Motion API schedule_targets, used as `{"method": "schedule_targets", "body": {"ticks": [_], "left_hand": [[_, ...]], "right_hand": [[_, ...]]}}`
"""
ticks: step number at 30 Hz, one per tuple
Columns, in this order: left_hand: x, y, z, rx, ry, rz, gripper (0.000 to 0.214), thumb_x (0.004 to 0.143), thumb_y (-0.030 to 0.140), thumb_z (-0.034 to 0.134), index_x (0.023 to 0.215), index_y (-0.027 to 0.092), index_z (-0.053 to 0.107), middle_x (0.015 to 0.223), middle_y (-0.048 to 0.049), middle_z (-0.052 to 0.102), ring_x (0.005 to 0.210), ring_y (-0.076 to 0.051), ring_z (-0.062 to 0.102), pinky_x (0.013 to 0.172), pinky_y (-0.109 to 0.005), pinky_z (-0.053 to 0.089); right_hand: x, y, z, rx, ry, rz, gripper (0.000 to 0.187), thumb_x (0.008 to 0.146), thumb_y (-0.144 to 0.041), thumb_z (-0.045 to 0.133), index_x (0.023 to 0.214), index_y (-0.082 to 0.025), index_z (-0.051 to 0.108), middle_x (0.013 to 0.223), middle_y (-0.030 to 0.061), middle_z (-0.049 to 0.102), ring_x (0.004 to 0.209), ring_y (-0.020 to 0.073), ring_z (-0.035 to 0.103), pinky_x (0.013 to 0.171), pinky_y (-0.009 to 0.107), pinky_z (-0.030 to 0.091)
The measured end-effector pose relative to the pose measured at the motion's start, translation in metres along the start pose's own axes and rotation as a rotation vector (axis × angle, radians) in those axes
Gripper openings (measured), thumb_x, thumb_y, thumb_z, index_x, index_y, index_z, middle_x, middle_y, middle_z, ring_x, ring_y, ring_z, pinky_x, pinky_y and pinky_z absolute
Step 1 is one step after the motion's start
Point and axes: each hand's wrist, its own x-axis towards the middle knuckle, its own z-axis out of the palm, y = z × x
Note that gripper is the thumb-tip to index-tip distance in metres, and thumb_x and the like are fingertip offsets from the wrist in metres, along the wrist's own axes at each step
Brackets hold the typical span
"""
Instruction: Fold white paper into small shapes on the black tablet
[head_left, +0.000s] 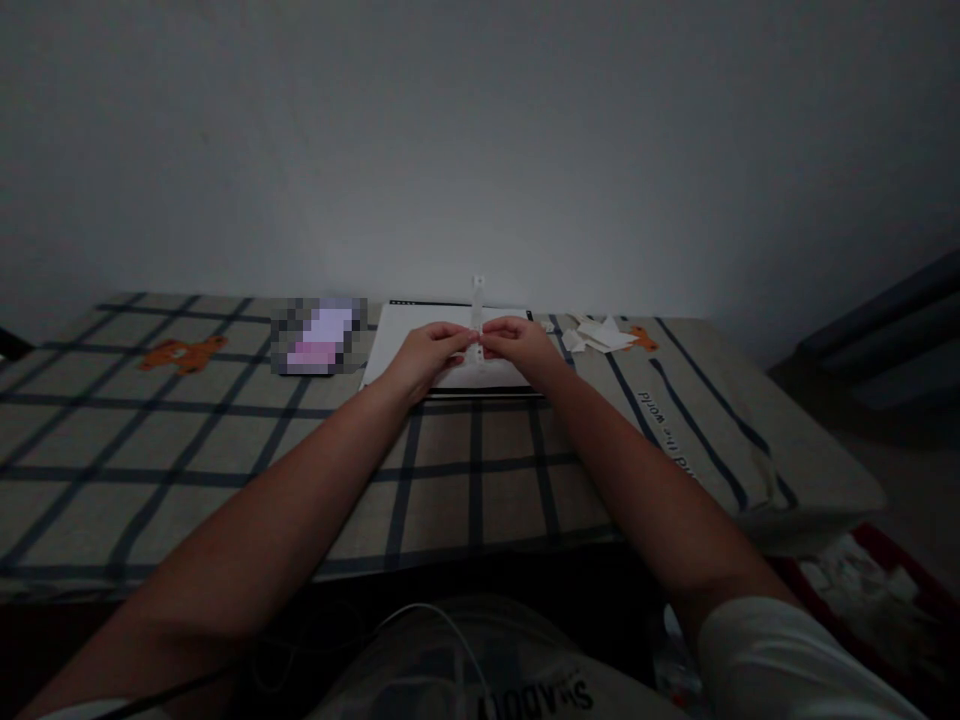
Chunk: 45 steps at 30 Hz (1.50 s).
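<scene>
"the world" printed on tablecloth [480,470]

Home room, checked bear-print tablecloth [225,430], plain wall [480,130]

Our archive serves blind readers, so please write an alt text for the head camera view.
The left hand and the right hand pinch a narrow white strip between them, above a white pad on a checked tablecloth. White paper scraps lie to the right of the pad.

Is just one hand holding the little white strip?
No, both the left hand and the right hand pinch the white strip between them, above the white pad.
</scene>
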Motion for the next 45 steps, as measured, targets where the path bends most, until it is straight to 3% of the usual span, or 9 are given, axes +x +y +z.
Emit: {"method": "schedule_targets", "body": {"ticks": [7, 15, 28, 36, 45], "left_hand": [[0.003, -0.002, 0.000, -0.008, 0.008, 0.020, 0.048, 0.048, 0.048, 0.097, 0.073, 0.015, 0.072, 0.068, -0.0004, 0.067, 0.064, -0.009, 0.057, 0.063, -0.022, 0.046], [-0.005, 0.001, 0.002, 0.095, 0.007, 0.028, 0.052, 0.048, 0.049, 0.096, 0.077, 0.015, 0.069, 0.065, 0.0007, 0.066, 0.057, -0.009, 0.057, 0.060, -0.024, 0.048], [-0.003, -0.001, 0.002, 0.092, 0.026, 0.030, 0.050, 0.049, 0.045, 0.097, 0.080, 0.015, 0.072, 0.080, -0.0025, 0.071, 0.068, -0.010, 0.062, 0.068, -0.025, 0.053], [-0.002, -0.003, 0.001, 0.134, 0.032, 0.032, 0.044, 0.051, 0.043, 0.096, 0.077, 0.016, 0.072, 0.073, -0.0011, 0.070, 0.063, -0.010, 0.059, 0.065, -0.025, 0.051], [-0.002, -0.001, 0.001, 0.161, 0.015, 0.005, 0.044, 0.050, 0.046, 0.095, 0.073, 0.017, 0.072, 0.064, 0.0000, 0.065, 0.057, -0.010, 0.055, 0.058, -0.024, 0.045]], "right_hand": [[-0.002, -0.001, 0.006, -0.015, 0.028, 0.029, 0.024, 0.064, -0.030, 0.085, 0.077, -0.017, 0.070, 0.075, 0.0017, 0.070, 0.068, 0.0129, 0.065, 0.075, 0.033, 0.059], [-0.005, -0.008, 0.009, 0.016, 0.100, 0.065, 0.017, 0.065, -0.020, 0.084, 0.074, -0.016, 0.069, 0.070, -0.0001, 0.071, 0.061, 0.0108, 0.064, 0.066, 0.028, 0.058], [-0.004, -0.009, 0.009, 0.131, 0.060, 0.149, 0.014, 0.068, -0.015, 0.084, 0.077, -0.015, 0.073, 0.074, 0.0023, 0.074, 0.063, 0.0107, 0.066, 0.068, 0.026, 0.060], [-0.005, -0.012, 0.007, 0.162, 0.057, 0.169, 0.022, 0.064, -0.020, 0.089, 0.078, -0.015, 0.073, 0.074, 0.0025, 0.075, 0.063, 0.0109, 0.067, 0.066, 0.025, 0.060], [-0.006, -0.012, 0.007, 0.144, 0.022, 0.178, 0.012, 0.073, -0.021, 0.083, 0.078, -0.016, 0.074, 0.075, 0.0042, 0.076, 0.064, 0.0115, 0.067, 0.069, 0.026, 0.061]]}}
